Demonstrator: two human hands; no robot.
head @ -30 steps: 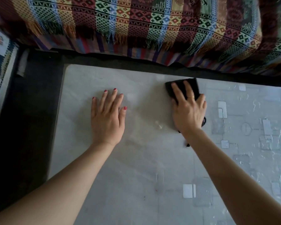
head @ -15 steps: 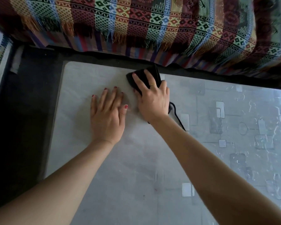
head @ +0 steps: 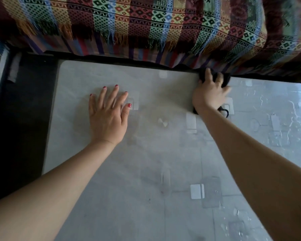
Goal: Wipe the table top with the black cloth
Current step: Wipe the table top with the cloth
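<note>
The pale grey table top [head: 146, 171] fills most of the view. My left hand [head: 108, 115] lies flat on it at the left, fingers spread and straight. At the table's far edge, my right hand [head: 208, 94] presses down on the bunched black cloth [head: 226, 80], fingers spread over it and slightly motion-blurred. Most of the cloth is hidden under that hand. A thin black loop of it [head: 225, 112] sticks out by the wrist.
A striped, patterned blanket with a fringe [head: 146, 23] hangs just behind the table's far edge, next to the cloth. Dark floor [head: 24, 119] runs along the table's left side. A small white scrap [head: 162, 122] lies between my hands. The table's right part is glossy with reflections.
My right hand slid the cloth left toward my left hand, then back right and up to the far edge. My left hand stayed flat in place.
</note>
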